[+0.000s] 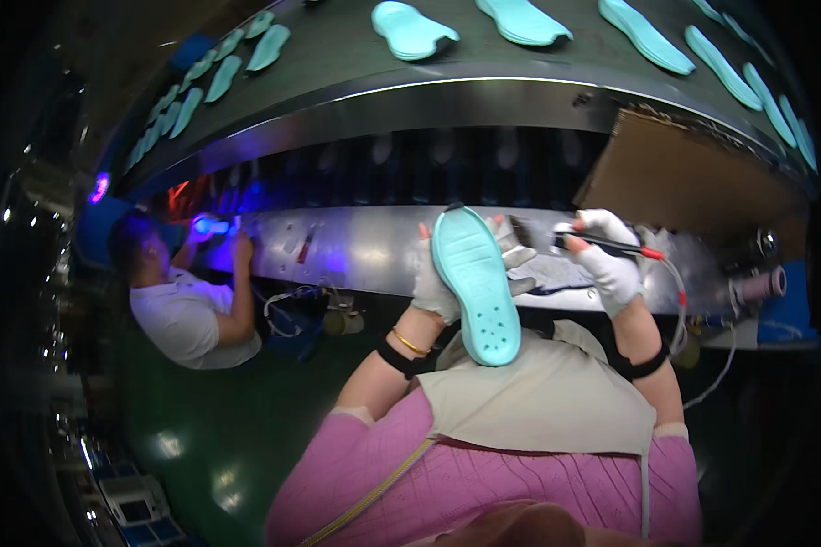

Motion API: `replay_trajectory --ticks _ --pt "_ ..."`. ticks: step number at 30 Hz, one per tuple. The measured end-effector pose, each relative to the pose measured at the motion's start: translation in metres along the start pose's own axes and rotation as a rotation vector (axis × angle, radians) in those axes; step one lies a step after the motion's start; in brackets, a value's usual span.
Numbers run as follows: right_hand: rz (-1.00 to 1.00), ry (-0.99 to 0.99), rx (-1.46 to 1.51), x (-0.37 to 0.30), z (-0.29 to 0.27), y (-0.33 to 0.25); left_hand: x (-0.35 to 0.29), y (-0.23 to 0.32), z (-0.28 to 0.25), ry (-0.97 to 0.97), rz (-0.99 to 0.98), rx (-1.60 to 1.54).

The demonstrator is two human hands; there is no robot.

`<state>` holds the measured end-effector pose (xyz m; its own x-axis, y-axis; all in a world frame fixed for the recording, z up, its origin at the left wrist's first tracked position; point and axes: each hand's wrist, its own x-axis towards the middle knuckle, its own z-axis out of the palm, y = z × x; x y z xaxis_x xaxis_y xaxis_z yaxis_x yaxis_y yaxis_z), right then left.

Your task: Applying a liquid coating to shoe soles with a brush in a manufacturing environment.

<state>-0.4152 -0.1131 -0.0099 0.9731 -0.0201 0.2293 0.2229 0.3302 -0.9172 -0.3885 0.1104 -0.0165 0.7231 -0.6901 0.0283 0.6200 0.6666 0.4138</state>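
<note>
Now, sole (476, 283): held before you, its near end overlapping your apron (538, 401) in view; seemingly mid-work, though which steps are done or left cannot be told.
Belt (328, 68): more soles (409, 35), finished or waiting unclear.
Left grip (433, 284): clamped on the sole from beneath.
Right grip (607, 264): closed around a black tool (616, 244) with a hose (680, 287), apart from the sole.
Sole's look: turquoise, waisted, black far tip, small holes toward your end.
</note>
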Motion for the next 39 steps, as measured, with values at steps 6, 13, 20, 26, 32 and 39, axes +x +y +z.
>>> replay_trajectory --ticks 6,13,20,26,32,39 --pt "-0.058 0.001 -0.114 0.014 0.025 0.006 0.022 -0.007 0.01 0.171 0.191 0.046" --pt "-0.232 0.111 -0.1 0.017 0.038 0.018 0.044 -0.04 0.009 0.285 0.278 0.255" --pt "-0.051 0.05 -0.173 0.006 0.03 0.004 0.045 -0.029 -0.003 0.19 0.218 0.273" --pt "-0.442 -0.129 -0.64 -0.004 0.031 0.011 0.05 -0.026 -0.016 0.226 0.12 0.121" --pt "-0.286 -0.086 -0.435 -0.021 0.019 0.016 0.048 -0.02 -0.012 0.18 -0.002 0.12" --pt "0.27 0.062 -0.076 -0.04 0.001 0.012 0.025 -0.039 -0.015 0.11 -0.116 0.351"
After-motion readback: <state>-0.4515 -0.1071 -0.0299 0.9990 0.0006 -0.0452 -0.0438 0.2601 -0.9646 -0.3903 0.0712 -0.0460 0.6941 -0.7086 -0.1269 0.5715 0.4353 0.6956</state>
